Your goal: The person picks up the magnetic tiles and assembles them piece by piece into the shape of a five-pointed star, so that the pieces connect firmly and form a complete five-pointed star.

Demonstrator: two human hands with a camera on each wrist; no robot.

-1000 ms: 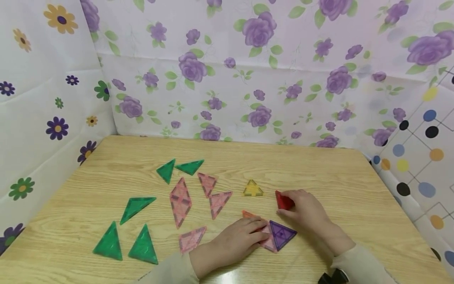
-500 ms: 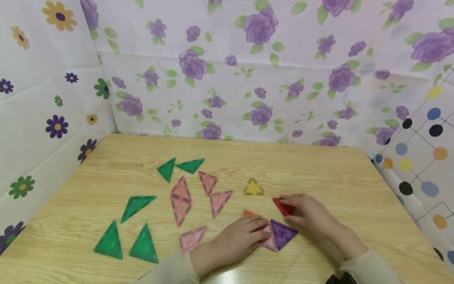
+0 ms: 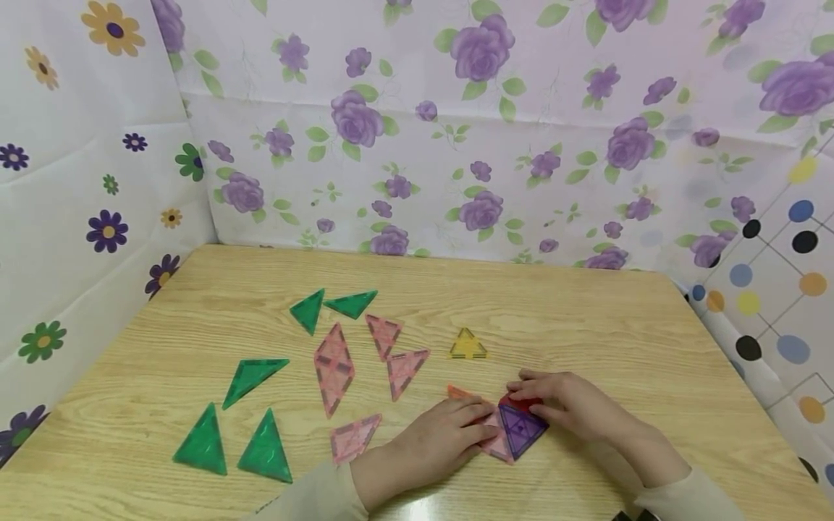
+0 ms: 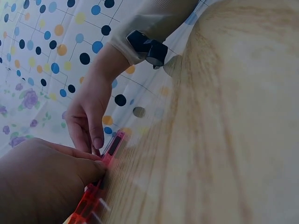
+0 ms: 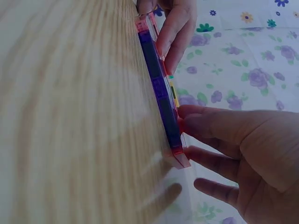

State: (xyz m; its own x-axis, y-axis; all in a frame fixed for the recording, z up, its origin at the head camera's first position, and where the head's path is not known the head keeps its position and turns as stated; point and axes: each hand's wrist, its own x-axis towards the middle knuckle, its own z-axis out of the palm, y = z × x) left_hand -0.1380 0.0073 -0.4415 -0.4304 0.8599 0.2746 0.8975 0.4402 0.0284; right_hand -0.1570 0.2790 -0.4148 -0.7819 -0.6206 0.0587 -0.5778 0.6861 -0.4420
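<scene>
My left hand lies over a pink triangular magnetic tile and an orange tile, covering much of both. Its thumb is at the pink tile's near edge, its fingers on top. Against the pink tile's right side sits a purple triangular tile. My right hand holds a red triangular tile between thumb and fingers, right at the purple tile's upper edge; the fingers hide most of the red one. In the right wrist view, the purple tile shows edge-on between the two hands.
Several green triangular tiles lie to the left. Pink tiles are spread around the middle, one beside the left wrist. A yellow triangular tile lies beyond the hands. Patterned cloth borders the wooden table.
My right hand has brought the red tile toward me, turning and lowering it to the purple tile's upper edge. The left hand has kept its place on the pink and orange tiles.
</scene>
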